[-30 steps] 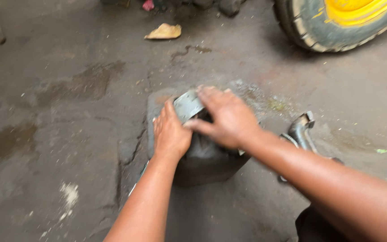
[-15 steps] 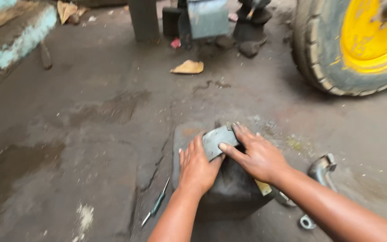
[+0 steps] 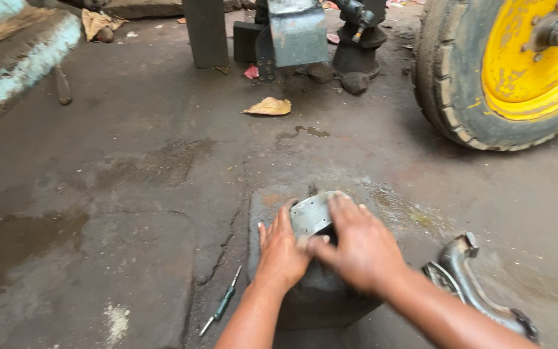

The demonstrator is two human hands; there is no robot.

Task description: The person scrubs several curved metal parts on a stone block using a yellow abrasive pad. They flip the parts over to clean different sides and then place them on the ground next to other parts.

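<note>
1. Lower centre of the frame: the left hand (image 3: 283, 249) lies flat, fingers together, against the curved grey metal plate (image 3: 312, 215) that sits on top of a dark metal block (image 3: 314, 291) on the stained concrete floor (image 3: 130, 194).
2. The right hand (image 3: 356, 249) presses down on the same plate, fingers spread; neither hand pinches it.
3. The step in hand looks like seating or aligning the plate; any further move would call for steady, even pressure.
4. A green-handled screwdriver (image 3: 222, 309) lies lower left of the block, a bent grey pipe (image 3: 473, 287) at lower right, a yellow-rimmed tyre (image 3: 518, 71) upper right.
</note>
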